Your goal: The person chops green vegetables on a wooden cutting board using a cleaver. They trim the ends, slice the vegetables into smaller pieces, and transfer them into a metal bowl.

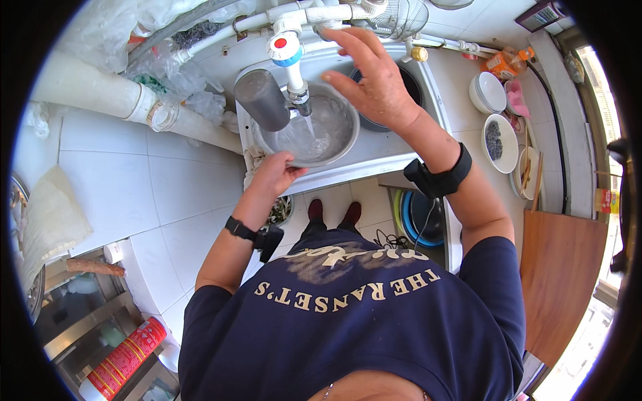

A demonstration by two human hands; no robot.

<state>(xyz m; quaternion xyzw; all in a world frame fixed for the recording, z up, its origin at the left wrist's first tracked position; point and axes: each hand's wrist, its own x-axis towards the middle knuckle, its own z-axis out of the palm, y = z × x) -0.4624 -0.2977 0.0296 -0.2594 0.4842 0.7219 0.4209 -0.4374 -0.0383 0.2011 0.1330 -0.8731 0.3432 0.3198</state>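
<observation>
My left hand [275,174] grips the near left rim of a round metal basin [354,136] standing in the white sink [373,168]. Water [312,128] runs from the tap [296,75] into the basin, where it pools with a rippled surface. The tap has a white and blue head with a red dot, and a dark grey cylinder [262,100] is fixed at its left side, partly covering the basin. Above the sink, right of the tap, my right hand [377,82] is raised with fingers apart and nothing in it. Behind that hand, a dark round pot [412,89] is partly hidden.
White pipes [331,14] and a wire strainer [401,17] lie along the wall. To the right stand white bowls [501,145], an orange-labelled bottle [501,64] and a wooden board [559,280]. Plastic bags [100,35] hang upper left. A red canister [128,358] lies lower left.
</observation>
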